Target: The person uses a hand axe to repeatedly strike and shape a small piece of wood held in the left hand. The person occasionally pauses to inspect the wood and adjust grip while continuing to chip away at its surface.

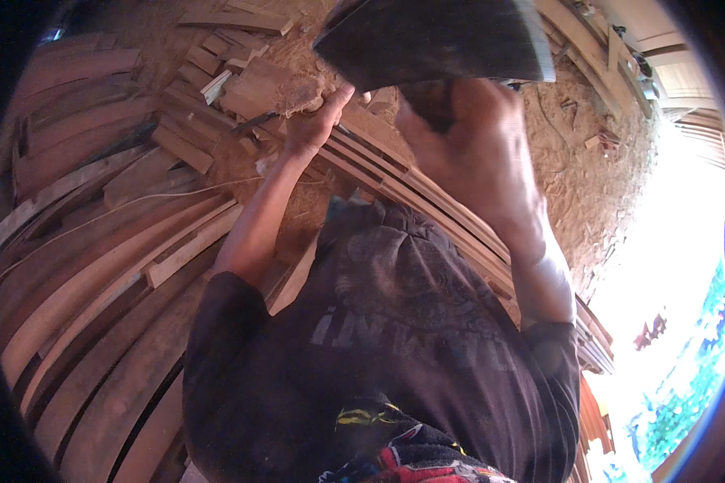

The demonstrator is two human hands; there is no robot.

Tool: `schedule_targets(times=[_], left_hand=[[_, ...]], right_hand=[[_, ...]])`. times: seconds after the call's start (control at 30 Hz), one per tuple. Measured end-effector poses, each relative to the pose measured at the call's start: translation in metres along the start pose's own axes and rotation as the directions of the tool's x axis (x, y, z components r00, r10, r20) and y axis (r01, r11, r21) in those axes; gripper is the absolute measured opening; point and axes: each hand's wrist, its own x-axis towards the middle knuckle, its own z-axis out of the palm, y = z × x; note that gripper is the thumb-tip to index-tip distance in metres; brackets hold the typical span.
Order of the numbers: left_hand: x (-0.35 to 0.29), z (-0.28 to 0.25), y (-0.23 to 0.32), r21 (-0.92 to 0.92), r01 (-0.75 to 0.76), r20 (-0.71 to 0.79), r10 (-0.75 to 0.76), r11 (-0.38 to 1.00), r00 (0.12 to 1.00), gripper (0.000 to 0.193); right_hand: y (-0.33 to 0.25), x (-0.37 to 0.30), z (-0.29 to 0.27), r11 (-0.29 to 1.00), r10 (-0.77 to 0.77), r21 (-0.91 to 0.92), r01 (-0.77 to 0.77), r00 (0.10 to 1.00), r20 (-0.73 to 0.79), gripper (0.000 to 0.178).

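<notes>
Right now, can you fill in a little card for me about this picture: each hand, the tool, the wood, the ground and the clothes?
Left hand: at a wooden block; left hand grip unclear
Right hand: blurred; right hand seems to hold the tool
Tool: dark broad-bladed tool, pale edge, handle hidden
Wood: long wooden strips between the arms; piled boards at left
Ground: sawdust-covered ground
Clothes: dark shirt

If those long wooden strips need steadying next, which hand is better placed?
Probably the left hand: it is close to the far end of the long wooden strips, though what it grips is unclear. The right hand, blurred and nearer the camera, seems occupied with the dark broad-bladed tool.
</notes>
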Motion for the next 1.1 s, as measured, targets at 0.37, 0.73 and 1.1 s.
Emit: schedule_targets(times=[0.37,0.73,1.1], left_hand=[[-0.006,0.034,0.040,0.203,-0.042,0.001,0.043,0.978,0.999,0.022],[-0.035,0.040,-0.021,0.574,-0.519,0.219,0.493,0.633,0.842,0.017],[-0.031,0.029,-0.021,0.401,-0.277,0.101,0.258,0.873,0.961,0.006]], right_hand=[[0.006,-0.014,-0.009,0.983,0.134,0.137,-0.123,0.989,-0.070,0.022],[-0.001,-0.019,0.001,0.993,-0.044,-0.091,0.074,0.954,0.295,0.027],[0.020,-0.036,0.021,0.990,0.063,-0.142,-0.017,0.944,0.323,0.020]])
